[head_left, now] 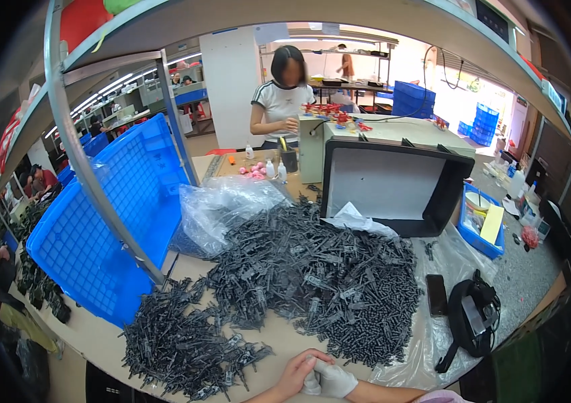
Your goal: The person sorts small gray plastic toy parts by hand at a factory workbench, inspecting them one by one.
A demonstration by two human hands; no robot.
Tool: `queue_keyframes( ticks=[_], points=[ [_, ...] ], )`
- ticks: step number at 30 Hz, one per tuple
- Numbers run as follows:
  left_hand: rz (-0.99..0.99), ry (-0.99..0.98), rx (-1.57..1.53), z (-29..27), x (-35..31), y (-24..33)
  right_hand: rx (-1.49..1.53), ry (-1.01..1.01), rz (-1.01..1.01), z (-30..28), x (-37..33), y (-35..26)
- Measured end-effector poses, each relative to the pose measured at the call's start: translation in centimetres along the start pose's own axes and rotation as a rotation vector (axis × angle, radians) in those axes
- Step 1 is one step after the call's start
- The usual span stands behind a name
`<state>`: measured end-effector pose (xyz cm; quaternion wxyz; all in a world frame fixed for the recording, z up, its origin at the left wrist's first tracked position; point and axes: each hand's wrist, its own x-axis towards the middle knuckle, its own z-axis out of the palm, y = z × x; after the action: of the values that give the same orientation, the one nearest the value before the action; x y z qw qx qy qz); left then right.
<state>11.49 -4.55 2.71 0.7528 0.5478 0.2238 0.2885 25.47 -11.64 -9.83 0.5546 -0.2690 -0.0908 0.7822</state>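
My left hand [298, 371] and my right hand [338, 381] are pressed together at the table's near edge. The left one is bare at its back, and its fingers curl against the white glove [346, 378] on the right one. The right fingers are folded in; whether anything small lies between the palms is hidden. Just beyond them spreads a large heap of black plastic parts [285, 262]. Small stubby black pieces [373, 329] make up its right side. A separate pile of long black parts [174, 342] lies to the left of my hands.
A blue crate [110, 215] leans at the left behind a metal post [97, 181]. A black tray [393, 185] stands tilted behind the heap. To the right lie a phone [436, 295], a black bag [473, 316] and a blue basket [481, 221]. Another person [284, 101] works opposite.
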Motion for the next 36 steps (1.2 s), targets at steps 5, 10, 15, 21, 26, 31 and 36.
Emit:
queue_keyframes(
  ticks=[5,10,15,21,26,31,36],
  points=[
    [-0.012,-0.043,0.011,0.4,0.5,1.3,-0.011,0.087,0.001,0.4,-0.5,-0.2],
    [-0.026,-0.055,-0.016,0.1,-0.2,1.1,-0.302,0.063,-0.124,-0.4,-1.0,0.8],
    [-0.008,-0.113,-0.04,-1.6,0.4,-1.8,-0.224,0.059,-0.032,4.9,-2.0,-1.6],
    [0.073,-0.237,-0.06,-2.1,1.3,-2.4,-0.345,0.247,-0.014,3.8,-1.9,-1.1],
    [0.087,-0.247,-0.091,-2.2,1.3,-2.3,-1.12,-0.09,-0.684,4.8,-2.2,-1.9],
    [0.109,-0.234,-0.096,-2.1,1.6,-2.7,-0.409,0.059,-0.028,4.7,-2.8,-1.7],
    [0.053,-0.27,-0.093,-2.2,1.4,-2.1,-0.773,0.099,-0.32,6.5,-2.9,-2.0]
  ],
)
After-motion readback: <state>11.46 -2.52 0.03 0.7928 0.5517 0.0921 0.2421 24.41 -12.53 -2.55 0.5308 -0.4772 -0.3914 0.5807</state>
